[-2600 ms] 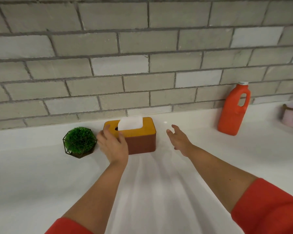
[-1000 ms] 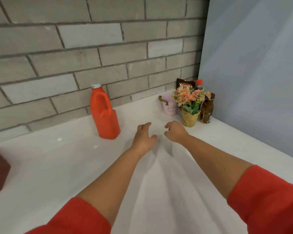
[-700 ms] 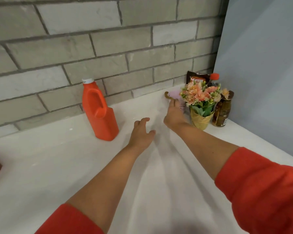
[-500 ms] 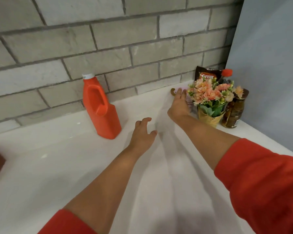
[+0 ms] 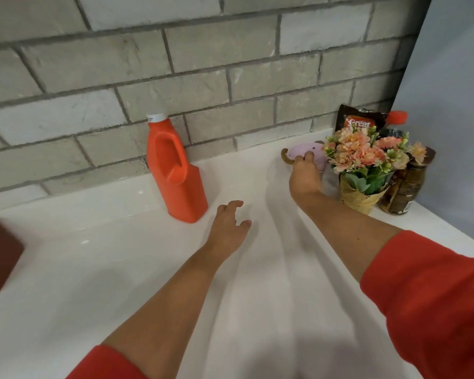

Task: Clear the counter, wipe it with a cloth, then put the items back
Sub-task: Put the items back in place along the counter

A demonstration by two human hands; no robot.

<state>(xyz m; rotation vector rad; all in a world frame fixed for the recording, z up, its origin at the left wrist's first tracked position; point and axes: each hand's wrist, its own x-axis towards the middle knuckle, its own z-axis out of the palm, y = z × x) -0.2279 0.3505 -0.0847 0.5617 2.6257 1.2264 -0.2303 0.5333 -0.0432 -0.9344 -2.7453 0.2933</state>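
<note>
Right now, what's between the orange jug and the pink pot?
Head view: only bare white counter between the orange jug and the pink pot, which the right hand grips.

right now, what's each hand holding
Left hand: open, holding nothing.
Right hand: grips the rim of the pink pot.

Right hand [image 5: 304, 176] on the pink pot [image 5: 298, 149] in the corner of the white counter [image 5: 93, 269].
Its fingers curl over the pot's rim, just beside the flowers [image 5: 367, 157] and a brown jar [image 5: 405, 187]. The left hand [image 5: 227, 225] hovers loosely spread near the orange jug [image 5: 175, 173] by the brick wall [image 5: 203, 77].
</note>
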